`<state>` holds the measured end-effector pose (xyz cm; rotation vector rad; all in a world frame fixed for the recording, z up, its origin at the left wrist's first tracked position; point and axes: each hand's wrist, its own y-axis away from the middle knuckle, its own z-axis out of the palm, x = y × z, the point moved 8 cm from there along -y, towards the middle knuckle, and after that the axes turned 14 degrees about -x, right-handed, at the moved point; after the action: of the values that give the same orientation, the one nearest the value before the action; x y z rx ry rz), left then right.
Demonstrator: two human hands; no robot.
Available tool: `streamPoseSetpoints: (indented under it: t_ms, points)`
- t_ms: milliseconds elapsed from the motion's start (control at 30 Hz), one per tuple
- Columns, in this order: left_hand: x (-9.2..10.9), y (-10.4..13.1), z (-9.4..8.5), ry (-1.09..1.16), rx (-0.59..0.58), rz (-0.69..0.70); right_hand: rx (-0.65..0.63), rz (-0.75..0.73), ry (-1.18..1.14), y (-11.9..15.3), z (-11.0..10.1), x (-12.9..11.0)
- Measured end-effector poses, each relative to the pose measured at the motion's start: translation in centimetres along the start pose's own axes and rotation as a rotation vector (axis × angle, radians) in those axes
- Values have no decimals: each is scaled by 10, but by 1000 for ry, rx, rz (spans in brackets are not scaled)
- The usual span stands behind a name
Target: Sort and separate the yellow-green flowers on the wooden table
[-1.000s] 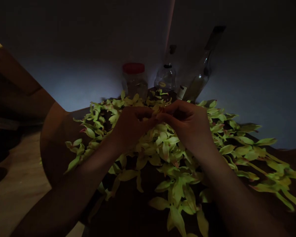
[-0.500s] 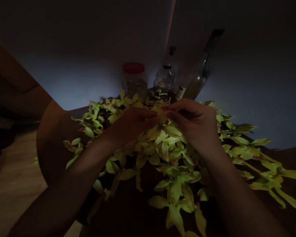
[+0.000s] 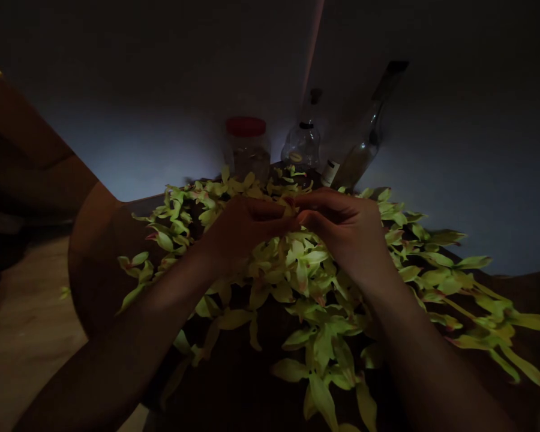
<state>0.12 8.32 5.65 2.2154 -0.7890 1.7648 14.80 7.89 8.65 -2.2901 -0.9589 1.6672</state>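
Yellow-green flowers (image 3: 303,258) with long petals and reddish centres spread over a dark table, lit dimly. Above the middle of them my left hand (image 3: 247,228) pinches a small flower part (image 3: 290,208) between thumb and fingers. My right hand (image 3: 348,225) comes from the other side, its thumb and forefinger pressed together at the same flower part. The fingertips of both hands nearly touch. What exactly lies between the right fingertips is too dark and small to make out.
Behind the flowers stand a jar with a red lid (image 3: 246,127), a round glass bottle (image 3: 301,147) and a tall tilted-looking bottle (image 3: 360,153). A small white-labelled container (image 3: 330,173) is near them. Walls meet behind. Wooden floor (image 3: 36,324) shows at left.
My right hand has moved slightly left, closer to my left hand. The petals that showed between the hands are now mostly covered by the fingers.
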Motion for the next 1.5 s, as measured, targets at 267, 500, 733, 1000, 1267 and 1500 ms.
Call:
streamPoseSetpoints:
  t_ms: [267,500,733,1000,1267,1500]
  points:
    - [1,-3,1,-103,-42,0,43,91,-138,0,-1,7]
    - [0,-3,3,-56,-70,6,85,72,-161,-1,-5,9]
    - [-3,-1,3,-42,-73,-51,73,88,-175,-1,-6,10]
    - [-5,-4,1,47,-59,-20,58,91,-118,-1,-7,8]
    - [-4,0,-11,39,122,-43,63,62,-74,0,-8,10]
    - [4,-2,0,-60,-60,-31,-42,23,77,2,0,2]
